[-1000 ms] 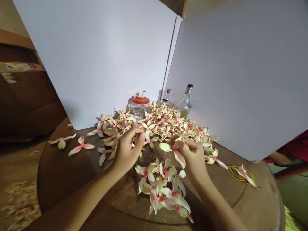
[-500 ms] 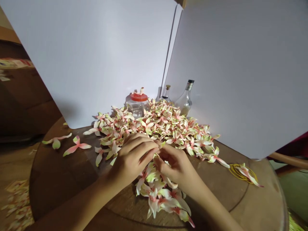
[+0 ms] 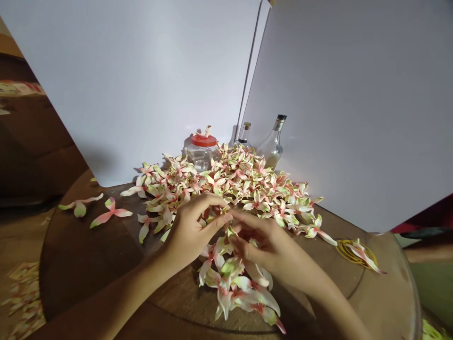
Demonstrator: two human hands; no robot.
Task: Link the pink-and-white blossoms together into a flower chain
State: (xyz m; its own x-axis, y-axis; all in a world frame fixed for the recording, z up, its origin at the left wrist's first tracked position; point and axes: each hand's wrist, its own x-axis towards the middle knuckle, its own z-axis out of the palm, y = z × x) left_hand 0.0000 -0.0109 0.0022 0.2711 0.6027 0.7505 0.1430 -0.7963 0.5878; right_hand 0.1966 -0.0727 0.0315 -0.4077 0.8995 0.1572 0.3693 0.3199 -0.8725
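Both hands meet over the middle of the table, in front of a heap of loose pink, white and pale green flowers (image 3: 244,182). My left hand (image 3: 193,224) arches, its thumb and fingertips closed close to the right fingertips; what they pinch is too small to make out. My right hand (image 3: 271,241) is curled, thumb and fingers around the upper end of a flower garland (image 3: 230,285). The garland's lower part hangs below the hands and rests on the table, its top partly hidden by the right fingers.
Behind the heap stand a red-lidded clear jar (image 3: 202,153) and two glass bottles (image 3: 274,146), against white panels (image 3: 159,85). Single flowers (image 3: 111,212) lie on the round wooden table (image 3: 88,264) at left. A yellow coil (image 3: 348,252) with a flower sits at right.
My left hand has turned from lying flat across the right fingertips to an arched pinch, its thumb now showing. My right hand has shifted slightly right. The garland has barely moved.
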